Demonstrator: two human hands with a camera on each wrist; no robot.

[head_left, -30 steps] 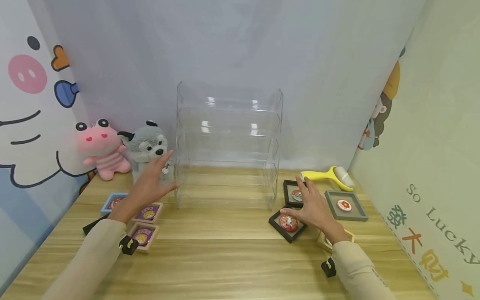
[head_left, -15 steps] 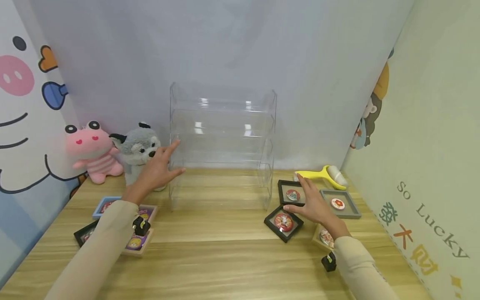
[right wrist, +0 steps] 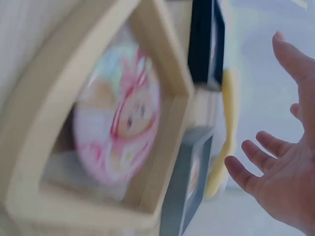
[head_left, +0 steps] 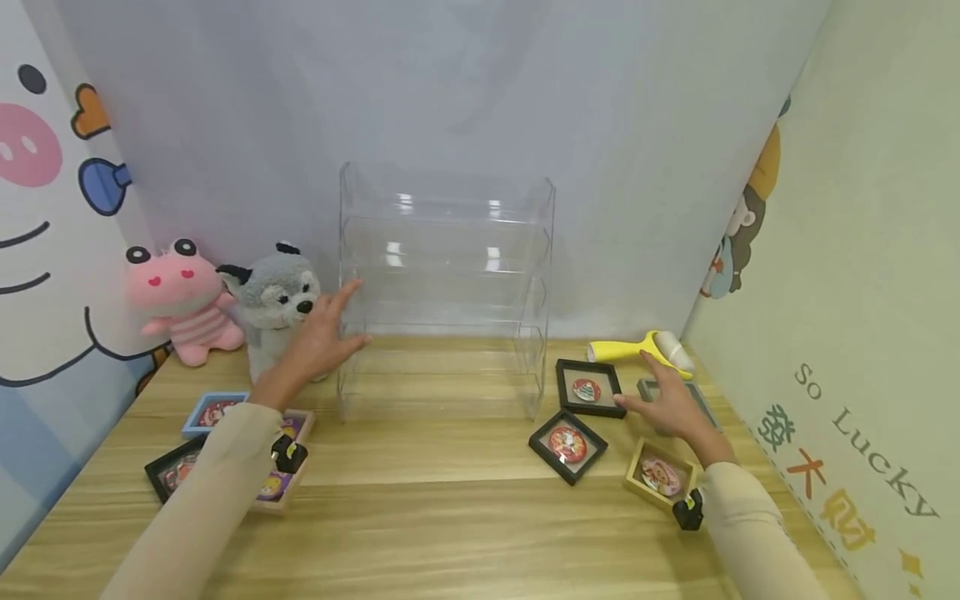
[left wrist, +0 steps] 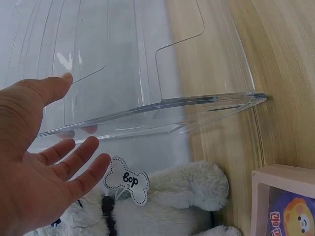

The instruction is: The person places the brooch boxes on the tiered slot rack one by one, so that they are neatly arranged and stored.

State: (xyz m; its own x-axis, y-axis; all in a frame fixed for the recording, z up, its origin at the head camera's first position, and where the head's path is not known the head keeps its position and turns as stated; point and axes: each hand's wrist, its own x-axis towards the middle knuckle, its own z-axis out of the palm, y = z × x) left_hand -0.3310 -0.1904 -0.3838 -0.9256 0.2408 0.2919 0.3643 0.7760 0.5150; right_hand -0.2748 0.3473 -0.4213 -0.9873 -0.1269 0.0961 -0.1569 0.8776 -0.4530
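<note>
A clear acrylic tiered rack (head_left: pixel 446 268) stands upright at the back of the table. My left hand (head_left: pixel 311 340) is at its left side with fingers spread; in the left wrist view the thumb and the fingers lie on either side of the side panel's edge (left wrist: pixel 147 109). My right hand (head_left: pixel 670 407) hovers with spread fingers over a grey frame (head_left: pixel 703 400), partly covering it, and holds nothing. Near it lie two black frames (head_left: pixel 562 406) (head_left: pixel 537 442) and a light wood frame (head_left: pixel 633 479), each with a round badge inside.
A lint roller (head_left: pixel 617 351) with a yellow handle lies behind the right frames. At left sit a grey husky plush (head_left: pixel 277 292) and a pink frog plush (head_left: pixel 186 302). Blue (head_left: pixel 197 414), black (head_left: pixel 160 479) and pinkish wood frames (head_left: pixel 302 423) lie partly under the left arm.
My left hand has moved right and up to the rack's side, then stayed there. My right hand has shifted right from above the black frames to the grey one. The view has turned slightly right.
</note>
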